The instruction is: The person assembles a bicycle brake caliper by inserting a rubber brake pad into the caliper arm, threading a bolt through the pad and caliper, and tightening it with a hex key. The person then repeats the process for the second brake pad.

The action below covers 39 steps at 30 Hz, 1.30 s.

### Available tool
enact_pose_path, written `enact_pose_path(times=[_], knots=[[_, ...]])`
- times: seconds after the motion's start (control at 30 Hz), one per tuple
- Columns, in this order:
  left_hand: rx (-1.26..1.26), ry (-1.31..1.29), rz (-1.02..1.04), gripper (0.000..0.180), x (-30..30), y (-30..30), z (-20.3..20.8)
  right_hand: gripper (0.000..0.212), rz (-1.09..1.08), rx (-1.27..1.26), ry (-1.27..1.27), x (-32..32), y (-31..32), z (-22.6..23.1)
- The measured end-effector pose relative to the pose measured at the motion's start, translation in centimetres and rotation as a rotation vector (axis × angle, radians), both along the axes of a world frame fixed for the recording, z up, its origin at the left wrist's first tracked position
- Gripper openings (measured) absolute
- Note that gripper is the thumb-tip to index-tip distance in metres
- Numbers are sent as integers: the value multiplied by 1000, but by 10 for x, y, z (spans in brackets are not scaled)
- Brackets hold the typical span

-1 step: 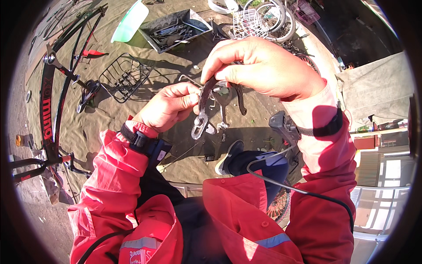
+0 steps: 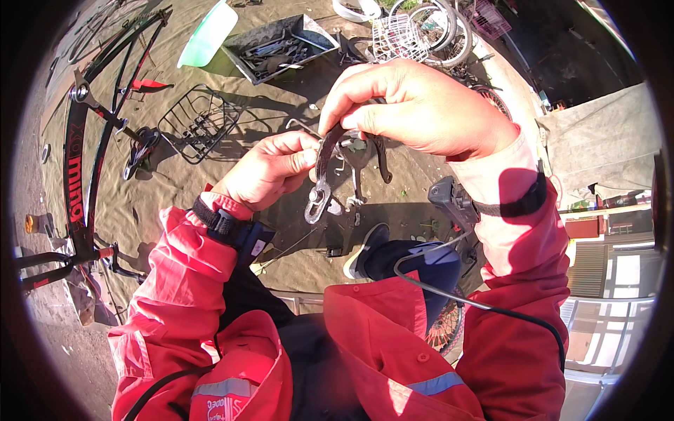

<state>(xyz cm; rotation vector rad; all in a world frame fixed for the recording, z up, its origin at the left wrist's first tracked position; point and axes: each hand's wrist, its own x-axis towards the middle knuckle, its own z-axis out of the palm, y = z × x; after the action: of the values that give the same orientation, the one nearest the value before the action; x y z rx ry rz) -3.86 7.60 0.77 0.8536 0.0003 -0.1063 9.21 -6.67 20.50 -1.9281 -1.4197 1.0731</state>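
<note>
Before my chest I hold a dark, curved bicycle brake caliper (image 2: 327, 156), its slotted metal end hanging downward. My right hand (image 2: 414, 112) is closed over its top, thumb and fingers pinching the arch. From the left, my left hand (image 2: 270, 168) is closed too, with thumb and forefinger pinched against the side of the caliper arm. A thin bent metal rod (image 2: 302, 126) sticks out above the left fingers; where its end goes is hidden. The other caliper arm (image 2: 384, 161) hangs below my right hand, with small metal parts between the arms.
A black bicycle frame (image 2: 76, 161) stands at the left, beside a black wire rack (image 2: 198, 126). Farther off are a metal tray of tools (image 2: 239, 59), a green plastic bin (image 2: 209, 35) and a white wire basket (image 2: 397, 41) near wheels. A cable crosses my right forearm.
</note>
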Motion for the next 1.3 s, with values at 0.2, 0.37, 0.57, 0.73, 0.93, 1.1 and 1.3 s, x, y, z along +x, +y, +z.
enact_pose_path(times=[0.2, 0.37, 0.57, 0.73, 0.93, 1.1, 1.3], knots=[[-25, 2, -15, 10, 0, 1, -2, 18, 148, 23, -78, 2, 9, -8], [-28, 15, -22, 10, 0, 1, -2, 17, 153, -26, -64, 3, 11, -8], [-26, 18, -29, 8, -1, 1, -1, 17, 153, -50, -38, 2, 13, -8], [-27, 25, -22, 8, -1, 1, 1, 18, 165, -50, -11, 2, 14, -8], [-21, 25, -30, 9, -2, 1, 2, 19, 149, -75, 3, 1, 14, -7], [-59, -4, -86, 18, -2, 7, -4, 19, 141, -112, 14, 2, 14, -8], [-96, -16, -102, 25, 0, 8, -12, 19, 176, -87, -11, 4, 14, -11]])
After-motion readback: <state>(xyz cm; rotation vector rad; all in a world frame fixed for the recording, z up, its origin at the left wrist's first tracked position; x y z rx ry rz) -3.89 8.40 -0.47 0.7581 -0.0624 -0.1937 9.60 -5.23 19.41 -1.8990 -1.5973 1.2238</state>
